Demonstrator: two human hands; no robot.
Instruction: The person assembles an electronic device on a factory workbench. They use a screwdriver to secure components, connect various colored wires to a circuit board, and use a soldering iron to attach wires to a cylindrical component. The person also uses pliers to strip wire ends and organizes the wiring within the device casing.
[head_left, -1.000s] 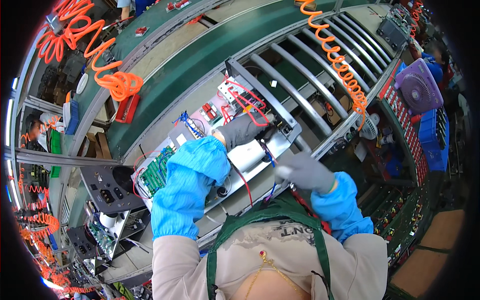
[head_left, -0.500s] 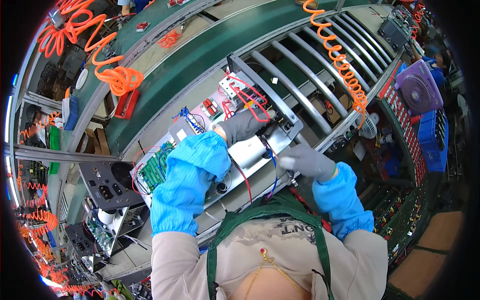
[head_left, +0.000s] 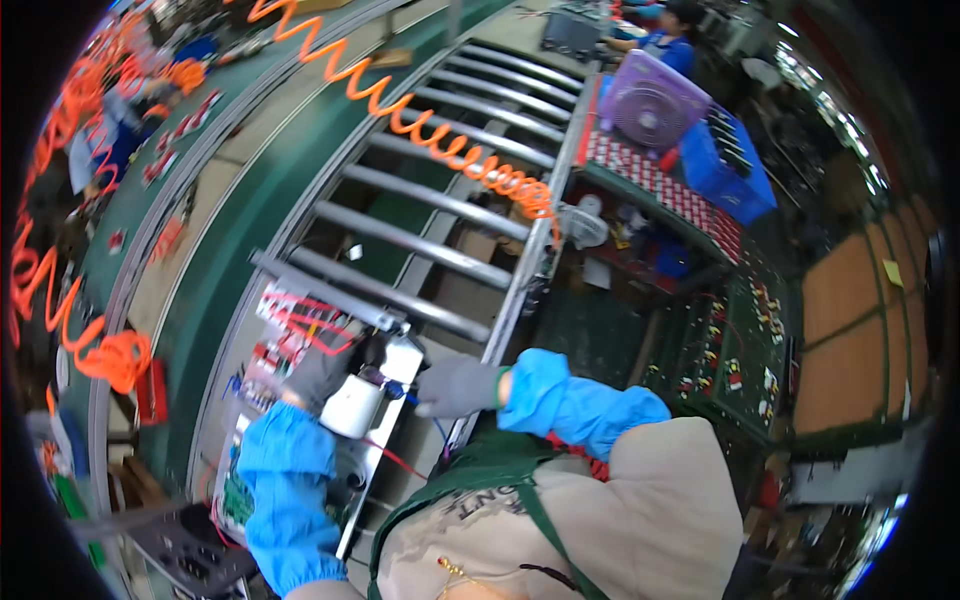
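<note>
An open metal chassis (head_left: 392, 375) lies in front of me, holding circuit parts and red wires (head_left: 300, 312). A white cylinder (head_left: 352, 406) stands out near its front edge. My left hand (head_left: 318, 378), in a grey glove, reaches into the chassis beside the cylinder; its fingers are blurred and partly hidden among dark parts. Grey-gloved too, my right hand (head_left: 455, 387) is at the chassis' right end, with curled fingers close to a blue wire (head_left: 440, 430). What lies between those fingers is not clear. A red wire (head_left: 395, 458) hangs over the front edge.
Beyond the chassis runs a metal roller conveyor (head_left: 430, 215), with a coiled orange hose (head_left: 440, 150) hanging above it. A purple fan (head_left: 655, 105) and a blue bin (head_left: 730, 175) stand on a rack at right. Another dark chassis (head_left: 190, 550) sits at lower left. A person (head_left: 670, 45) works far off.
My view has swung to the right, so the chassis appears farther left and lower. My right hand has moved closer to the chassis end and the left hand. The left hand stays inside the chassis.
</note>
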